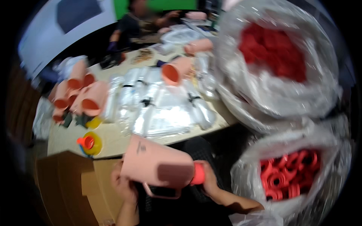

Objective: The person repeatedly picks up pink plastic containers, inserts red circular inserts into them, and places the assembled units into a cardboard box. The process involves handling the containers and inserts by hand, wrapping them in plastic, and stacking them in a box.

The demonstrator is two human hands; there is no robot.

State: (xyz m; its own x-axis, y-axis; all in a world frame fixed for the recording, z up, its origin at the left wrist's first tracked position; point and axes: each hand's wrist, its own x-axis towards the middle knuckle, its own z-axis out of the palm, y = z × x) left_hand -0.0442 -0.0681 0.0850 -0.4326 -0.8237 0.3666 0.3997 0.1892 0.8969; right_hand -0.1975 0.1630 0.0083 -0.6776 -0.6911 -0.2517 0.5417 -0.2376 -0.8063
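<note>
I hold a pink jug (154, 160) on its side in front of me, with its handle (162, 194) hanging downward. My left hand (125, 184) is closed round the jug's left end, partly hidden behind it. At the opposite end sits a red round piece (198, 173), gripped by the fingers of my right hand (209, 180). Whether that piece is fixed into the jug or only touching it, I cannot tell. Below my right side, a plastic-lined bag (245, 169) holds several red ring-shaped parts (290, 175).
Pink jugs (94, 98) cluster on the table's left; another pink jug (176, 71) lies beyond bundled clear plastic bags (162, 113). A yellow-and-orange item (90, 143) sits near the front edge, above a cardboard box (66, 184). Upper right, a big lined bag (233, 75) contains red pieces. A person (132, 28) works across.
</note>
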